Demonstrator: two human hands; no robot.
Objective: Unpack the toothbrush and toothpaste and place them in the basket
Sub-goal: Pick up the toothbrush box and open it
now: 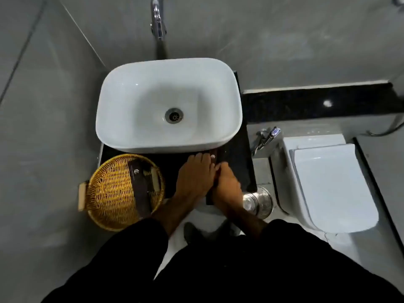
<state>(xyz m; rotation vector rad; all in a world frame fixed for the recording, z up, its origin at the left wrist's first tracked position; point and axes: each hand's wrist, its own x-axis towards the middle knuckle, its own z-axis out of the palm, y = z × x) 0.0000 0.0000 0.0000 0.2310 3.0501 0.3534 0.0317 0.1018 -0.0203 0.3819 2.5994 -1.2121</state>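
Note:
A long dark brown box (213,157) with a small white logo lies on the black counter in front of the sink. My left hand (193,178) rests on its left side with fingers laid over it, and my right hand (227,185) grips it from the right. Most of the box is hidden under both hands. A yellow wicker basket (105,193) sits at the counter's left front corner. Inside it lies a second dark brown box (140,189) with the same logo, next to a smaller tan-and-dark item I cannot make out.
A white basin (168,103) fills the back of the counter, with a chrome tap (158,22) above it. A steel bin (259,201) stands on the floor to the right, beside a white toilet (328,182). Grey walls close in on the left.

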